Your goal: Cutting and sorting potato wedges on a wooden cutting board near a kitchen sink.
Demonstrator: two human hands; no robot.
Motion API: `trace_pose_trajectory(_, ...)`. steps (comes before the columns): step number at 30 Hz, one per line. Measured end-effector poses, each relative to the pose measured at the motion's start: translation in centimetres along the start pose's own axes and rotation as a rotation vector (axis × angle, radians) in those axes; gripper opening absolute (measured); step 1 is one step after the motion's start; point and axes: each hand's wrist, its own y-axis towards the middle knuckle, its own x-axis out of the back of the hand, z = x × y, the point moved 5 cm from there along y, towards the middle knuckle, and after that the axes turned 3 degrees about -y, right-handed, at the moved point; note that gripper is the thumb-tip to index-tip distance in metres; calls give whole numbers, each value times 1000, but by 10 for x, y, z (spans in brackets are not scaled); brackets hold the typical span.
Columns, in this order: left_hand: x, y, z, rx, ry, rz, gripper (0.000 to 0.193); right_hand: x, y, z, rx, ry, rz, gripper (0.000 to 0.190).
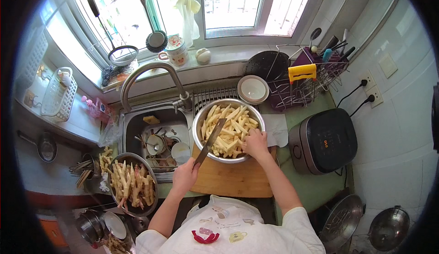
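Observation:
My left hand (185, 176) grips the handle end of a kitchen knife (211, 140), its long blade slanting up over a round stainless steel bowl (198, 143). Pale, peeled young ginger pieces (229, 127), many finger-shaped, fill the bowl. At the bowl's right side, my right hand (256, 143) reaches over the rim with its fingertips among the pieces. Whether it holds any is hidden. Under the front of the bowl lies a wooden cutting board (233, 183). A second metal bowl (152, 199), left of my left hand, holds whole young ginger (133, 183) with pinkish tips.
A sink (132, 125) with dishes and a tall faucet (151, 65) is at left. Two stacked bowls (253, 88) and a wire dish rack (298, 92) stand behind the steel bowl. A rice cooker (324, 140) stands at right; woks (343, 219) are at lower right.

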Motion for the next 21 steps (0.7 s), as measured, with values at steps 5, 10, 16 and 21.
trace_pose_trajectory(5, 1, -1, 4, -5, -17, -12, 18, -11, 6, -2, -32, -31, -15, 20)
trace_pose_trajectory(10, 5, -5, 9, 41, -56, -7, 19, 1, -2, -53, -241, 336, 52, 23)
trace_pose_trajectory(16, 4, -7, 8, -22, -111, -15, 20, 9, -39, -78, -433, 1117, 180, 15)
trace_pose_trajectory(21, -2, -5, 4, -42, -74, 89, 19, 15, -67, -79, -344, 1235, 292, 12)
